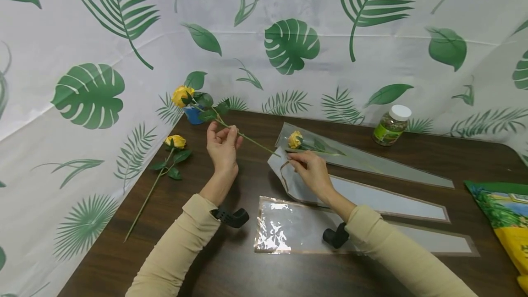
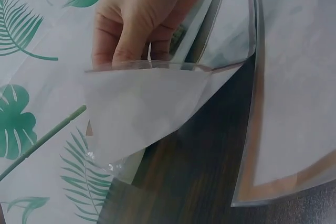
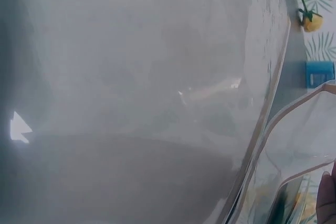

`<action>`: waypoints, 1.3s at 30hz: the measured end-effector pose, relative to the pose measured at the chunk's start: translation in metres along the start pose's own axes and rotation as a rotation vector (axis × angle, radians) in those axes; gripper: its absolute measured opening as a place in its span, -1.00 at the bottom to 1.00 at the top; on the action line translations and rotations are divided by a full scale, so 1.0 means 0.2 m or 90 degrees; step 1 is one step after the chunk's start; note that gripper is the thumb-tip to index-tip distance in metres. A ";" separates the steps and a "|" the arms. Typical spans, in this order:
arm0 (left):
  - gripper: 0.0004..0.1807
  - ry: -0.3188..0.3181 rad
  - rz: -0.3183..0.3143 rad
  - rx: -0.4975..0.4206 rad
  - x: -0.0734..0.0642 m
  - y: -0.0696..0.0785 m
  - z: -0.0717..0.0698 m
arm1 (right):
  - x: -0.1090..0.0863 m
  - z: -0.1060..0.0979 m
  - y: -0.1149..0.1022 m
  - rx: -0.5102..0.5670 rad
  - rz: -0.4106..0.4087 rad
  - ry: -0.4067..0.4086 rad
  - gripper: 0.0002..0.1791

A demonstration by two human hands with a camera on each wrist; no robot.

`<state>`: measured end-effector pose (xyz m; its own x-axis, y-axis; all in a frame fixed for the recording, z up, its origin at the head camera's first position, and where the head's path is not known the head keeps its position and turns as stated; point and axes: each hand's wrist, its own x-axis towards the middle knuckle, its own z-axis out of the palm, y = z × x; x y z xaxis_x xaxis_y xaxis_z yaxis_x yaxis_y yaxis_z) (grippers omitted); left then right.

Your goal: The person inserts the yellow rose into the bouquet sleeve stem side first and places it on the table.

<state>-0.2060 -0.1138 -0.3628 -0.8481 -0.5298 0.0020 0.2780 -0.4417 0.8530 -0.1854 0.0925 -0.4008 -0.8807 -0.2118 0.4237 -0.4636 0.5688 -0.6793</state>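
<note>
My left hand [image 1: 222, 145] pinches the stem of a yellow artificial rose [image 1: 183, 96]. The bloom points to the upper left, and the stem slants down toward the mouth of a tapered clear-and-white flower sleeve [image 1: 383, 196]. My right hand [image 1: 311, 171] pinches that sleeve's raised edge. In the left wrist view, the right hand [image 2: 142, 24] grips the lifted flap, and the green stem end [image 2: 58, 127] lies just outside it. The right wrist view is filled mostly by sleeve film [image 3: 147, 87], with the sleeve mouth's brown rim [image 3: 283, 111] at the right.
Another yellow rose [image 1: 176, 141] lies at the table's left. A third rose [image 1: 295, 140] lies on or in the far sleeve [image 1: 396, 172]. A near sleeve [image 1: 288, 228] lies in front. Behind are a blue container [image 1: 194, 115] and a white-lidded jar [image 1: 389, 125]; a colourful bag [image 1: 505, 223] is at right.
</note>
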 end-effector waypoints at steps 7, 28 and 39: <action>-0.51 -0.030 0.031 0.038 -0.03 -0.05 -0.01 | 0.01 0.00 -0.01 0.001 0.008 0.004 -0.81; -0.54 -0.134 0.092 0.076 -0.22 -0.26 0.00 | 0.05 0.00 -0.08 0.020 -0.008 0.031 -0.80; -0.87 -0.108 0.077 0.061 -0.22 -0.23 0.02 | 0.07 0.00 -0.10 0.036 -0.010 0.046 -0.80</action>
<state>-0.1826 -0.0668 -0.4011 -0.8774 -0.4414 0.1877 0.3445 -0.3076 0.8870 -0.1877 0.0790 -0.3809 -0.8647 -0.1620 0.4754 -0.4844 0.5194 -0.7040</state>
